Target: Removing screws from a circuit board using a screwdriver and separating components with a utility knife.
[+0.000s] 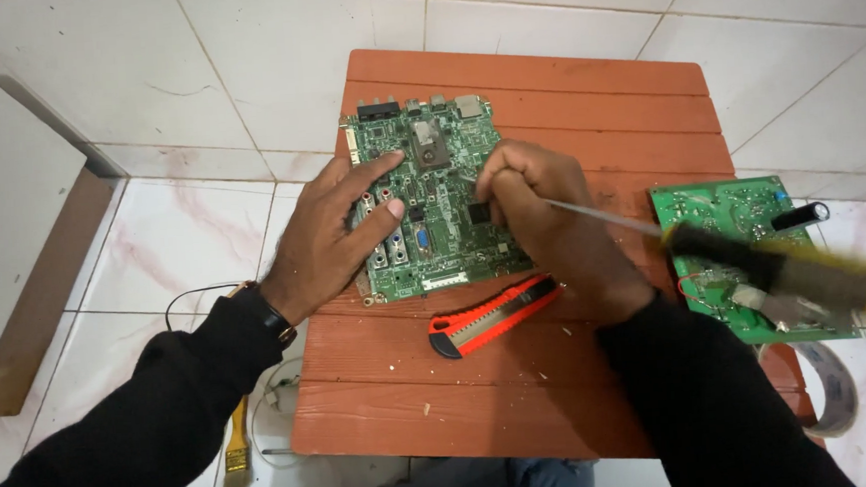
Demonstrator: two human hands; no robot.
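A green circuit board (445,188) lies on a small red-brown wooden table (544,96). My left hand (337,229) rests flat on the board's left side, fingers spread over the coloured sockets. My right hand (537,217) is closed around the thin metal shaft of a long screwdriver (795,266), close to its tip, which meets the board near a black chip. Its black and yellow handle sticks out to the right, blurred.
An orange and black utility knife (493,317) lies on the table below the board. A second green board (727,215) with a black capacitor sits at the right edge. A yellow brush (235,446) and wires lie on the tiled floor at left. A grey ribbon cable (833,389) hangs at right.
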